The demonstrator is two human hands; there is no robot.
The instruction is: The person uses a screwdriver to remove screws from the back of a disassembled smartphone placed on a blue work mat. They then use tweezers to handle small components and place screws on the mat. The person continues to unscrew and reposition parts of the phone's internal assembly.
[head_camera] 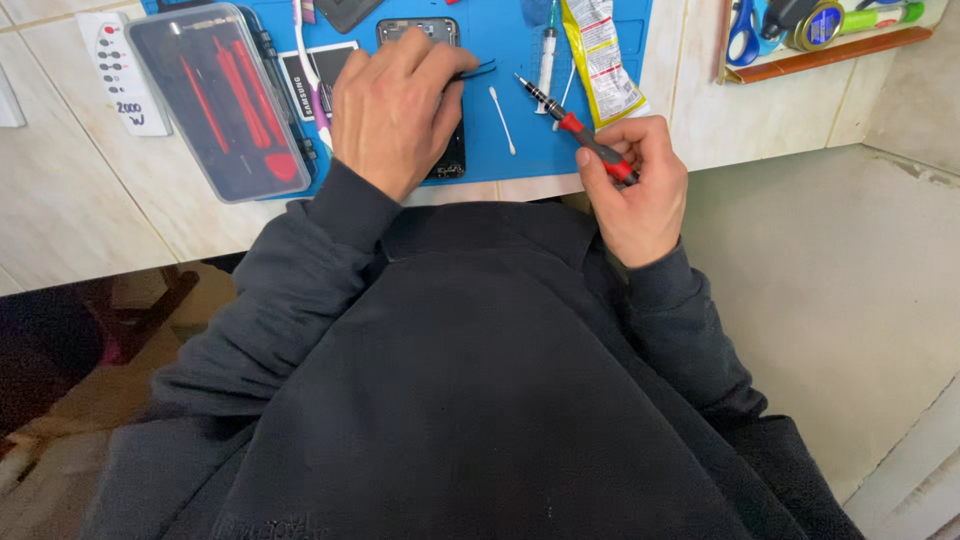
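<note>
- We see a clear plastic case of red tools [222, 100] lying at the left edge of a blue work mat [590, 130].
- A white cotton swab [502, 120], a syringe [547, 55] and a yellow-edged packet [600, 60] lie on the mat.
- Blue-handled scissors [742, 30] rest on a wooden tray [830, 55] at top right.

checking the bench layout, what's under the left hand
The left hand rests on a dark opened phone that lies on the blue mat. Only the phone's top edge and right side show; its middle is covered by the hand. Thin black tweezers stick out by the fingers.

Red-and-black screwdriver [578, 128] tilted, tip up-left; black opened phone [447, 150] flat on mat
</note>
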